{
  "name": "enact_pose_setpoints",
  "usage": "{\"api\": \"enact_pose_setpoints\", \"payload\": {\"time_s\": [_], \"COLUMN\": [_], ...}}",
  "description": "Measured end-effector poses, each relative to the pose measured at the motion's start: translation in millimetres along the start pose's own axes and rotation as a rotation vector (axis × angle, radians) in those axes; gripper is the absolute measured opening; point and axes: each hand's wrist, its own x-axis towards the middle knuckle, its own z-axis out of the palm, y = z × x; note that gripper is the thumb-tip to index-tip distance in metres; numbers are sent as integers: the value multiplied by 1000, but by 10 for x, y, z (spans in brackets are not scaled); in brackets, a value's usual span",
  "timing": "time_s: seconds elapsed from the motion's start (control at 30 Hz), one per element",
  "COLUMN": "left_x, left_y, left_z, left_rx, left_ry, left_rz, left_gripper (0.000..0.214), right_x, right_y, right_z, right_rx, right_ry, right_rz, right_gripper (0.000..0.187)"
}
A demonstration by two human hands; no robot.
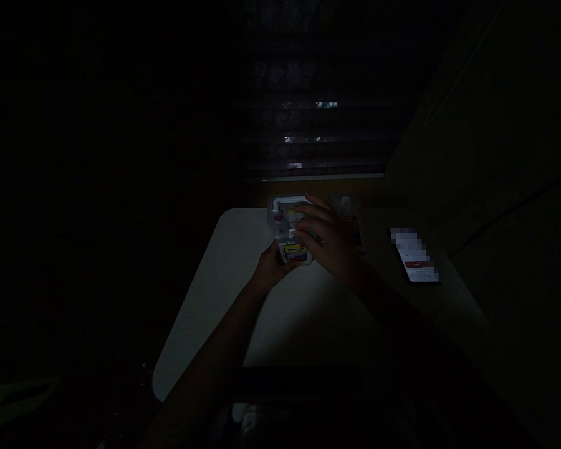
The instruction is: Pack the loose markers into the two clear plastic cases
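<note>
A clear plastic box [272, 207] with a white rim and a yellow and dark label on its near side is held above the far part of the white table. Small items show inside it, too dim to name. My left hand [270, 268] is closed around the box's lower near side. Over the box's right side comes my right hand [325, 234], fingers bent. Its thumb and forefinger meet at the near top edge, by a small pale spot I cannot make out. The other fingers are spread over the box, hiding part of it.
A lit phone [414, 255] lies on the table [206, 268] at the right. Behind my right hand stands another clear container [346, 204], partly hidden. A dark slatted window blind [308, 118] is beyond the table. A cable [495, 218] runs at the right. Most surroundings are dark.
</note>
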Motion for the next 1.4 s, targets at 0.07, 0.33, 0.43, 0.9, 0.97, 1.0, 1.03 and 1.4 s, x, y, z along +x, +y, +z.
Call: {"api": "enact_pose_setpoints", "payload": {"time_s": [0.07, 0.33, 0.43, 0.9, 0.97, 1.0, 1.03, 1.4], "left_x": [-1, 9, 14, 12, 12, 13, 14, -2], "left_y": [6, 2, -1, 41, 15, 8, 4, -39], "left_z": [0, -15, -10, -7, 3, 8, 12, 18], "left_rx": [-3, 24, 7, -29, -75, -93, -107, -143], "left_ry": [-2, -10, -28, -38, -45, -50, -49, -61], "left_rz": [-11, 20, 26, 62, 45, 30, 17, 12], "left_gripper": [61, 59, 60, 59, 61, 62, 63, 54], "right_x": [4, -30, -33, 55, 76, 78, 74, 60], "right_y": [9, 5, 25, 95, 162, 200, 237, 315], "right_z": [-9, -39, -49, -207, -195, -181, -163, -96], "right_rx": [12, 45, 60, 96, 99, 116, 145, 290], "right_ry": [-6, -90, -94, -145, -136, -141, -151, -51], "right_rz": [-2, 15, 34, 56, 124, 152, 181, 377], "right_gripper": [10, 11, 12, 31, 47, 53, 57, 56]}}
